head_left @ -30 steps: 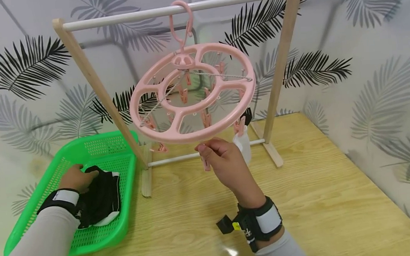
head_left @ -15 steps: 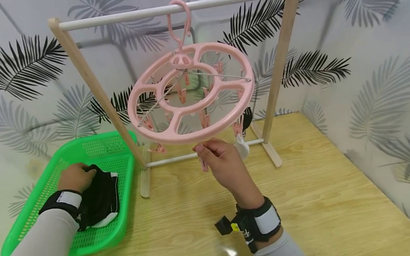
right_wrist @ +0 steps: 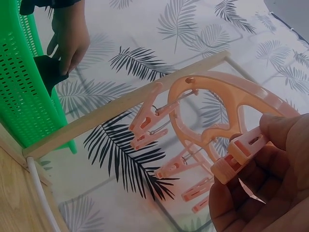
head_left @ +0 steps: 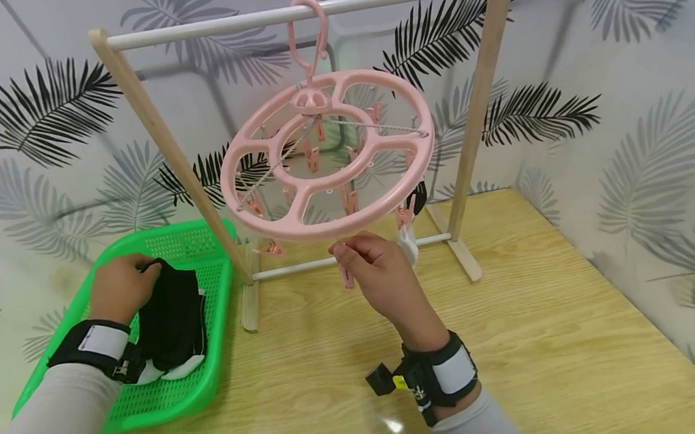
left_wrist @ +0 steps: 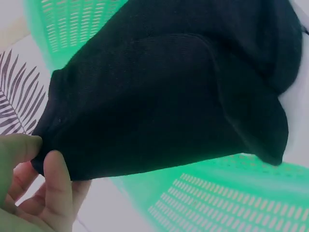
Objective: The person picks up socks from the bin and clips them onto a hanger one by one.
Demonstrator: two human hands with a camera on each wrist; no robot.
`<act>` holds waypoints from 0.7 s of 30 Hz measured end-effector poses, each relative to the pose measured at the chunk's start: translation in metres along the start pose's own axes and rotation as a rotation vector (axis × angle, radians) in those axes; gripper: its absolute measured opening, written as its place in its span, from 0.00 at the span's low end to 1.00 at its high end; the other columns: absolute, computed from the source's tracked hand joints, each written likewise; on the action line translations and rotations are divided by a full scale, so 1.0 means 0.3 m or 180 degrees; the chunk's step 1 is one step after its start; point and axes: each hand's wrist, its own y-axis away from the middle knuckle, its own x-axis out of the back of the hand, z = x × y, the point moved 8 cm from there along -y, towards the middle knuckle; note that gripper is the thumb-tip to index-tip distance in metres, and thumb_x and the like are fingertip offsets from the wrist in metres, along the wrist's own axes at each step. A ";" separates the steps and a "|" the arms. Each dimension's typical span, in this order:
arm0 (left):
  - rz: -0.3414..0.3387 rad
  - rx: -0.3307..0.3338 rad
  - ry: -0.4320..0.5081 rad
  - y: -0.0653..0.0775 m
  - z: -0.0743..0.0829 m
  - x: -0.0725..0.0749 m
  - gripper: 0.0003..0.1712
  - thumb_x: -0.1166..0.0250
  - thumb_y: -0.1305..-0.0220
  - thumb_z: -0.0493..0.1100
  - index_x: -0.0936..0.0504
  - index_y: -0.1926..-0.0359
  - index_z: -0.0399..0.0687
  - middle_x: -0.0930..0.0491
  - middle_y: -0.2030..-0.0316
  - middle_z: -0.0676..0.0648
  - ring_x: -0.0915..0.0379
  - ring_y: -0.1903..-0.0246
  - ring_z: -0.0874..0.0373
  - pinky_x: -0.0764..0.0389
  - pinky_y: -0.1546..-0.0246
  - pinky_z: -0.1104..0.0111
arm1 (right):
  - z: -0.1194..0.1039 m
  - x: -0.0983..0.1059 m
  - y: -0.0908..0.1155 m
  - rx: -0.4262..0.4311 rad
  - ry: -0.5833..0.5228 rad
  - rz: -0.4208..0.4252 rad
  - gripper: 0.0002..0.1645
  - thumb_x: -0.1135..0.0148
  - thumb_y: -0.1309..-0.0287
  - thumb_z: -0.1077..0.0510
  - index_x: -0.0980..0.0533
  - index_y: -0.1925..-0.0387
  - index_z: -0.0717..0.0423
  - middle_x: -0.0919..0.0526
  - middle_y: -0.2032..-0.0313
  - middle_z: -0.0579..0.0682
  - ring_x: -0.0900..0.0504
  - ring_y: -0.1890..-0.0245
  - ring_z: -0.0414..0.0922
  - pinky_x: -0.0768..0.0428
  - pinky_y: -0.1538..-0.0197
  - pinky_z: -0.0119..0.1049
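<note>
One green basket (head_left: 218, 331) holds black cloth (head_left: 171, 314); left fingers (left_wrist: 58, 183) pinch its edge.

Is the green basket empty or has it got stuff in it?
Not empty: black cloth and some white cloth show inside the green basket. The left hand pinches the black cloth's top end.

The cloth (head_left: 171, 314) seems partly in the basket (head_left: 218, 331), left of the rack (head_left: 480, 102).

The left wrist view crops black cloth (left_wrist: 145, 106).
</note>
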 end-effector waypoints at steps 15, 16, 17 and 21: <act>0.0029 0.0132 0.0676 0.044 0.182 0.149 0.22 0.45 0.26 0.51 0.22 0.46 0.37 0.20 0.52 0.34 0.21 0.66 0.55 0.26 0.69 0.63 | -0.002 0.001 -0.004 0.0013 0.0062 0.0011 0.12 0.43 0.29 0.55 0.17 0.64 0.56 0.24 0.79 0.49 0.34 0.83 0.47 0.37 0.77 0.34; 0.0048 0.0057 0.0644 0.053 0.218 0.156 0.21 0.44 0.26 0.51 0.22 0.47 0.38 0.20 0.52 0.35 0.22 0.64 0.51 0.27 0.69 0.61 | -0.001 0.001 -0.003 0.0005 0.0059 0.0014 0.12 0.43 0.29 0.55 0.17 0.64 0.56 0.24 0.79 0.49 0.34 0.83 0.47 0.37 0.77 0.34; 0.0085 -0.0023 0.0631 0.064 0.258 0.163 0.19 0.44 0.26 0.50 0.22 0.47 0.39 0.19 0.53 0.36 0.23 0.62 0.47 0.27 0.68 0.59 | 0.000 0.001 -0.002 0.0003 0.0058 0.0019 0.12 0.42 0.29 0.55 0.17 0.63 0.56 0.24 0.79 0.49 0.34 0.84 0.47 0.37 0.78 0.34; 0.0479 -0.0495 0.0571 0.143 0.427 0.206 0.12 0.39 0.29 0.44 0.20 0.52 0.41 0.17 0.60 0.39 0.23 0.66 0.47 0.28 0.69 0.57 | 0.006 -0.001 0.001 -0.0017 0.0024 0.0026 0.12 0.42 0.29 0.54 0.17 0.62 0.56 0.24 0.80 0.50 0.35 0.85 0.46 0.39 0.79 0.33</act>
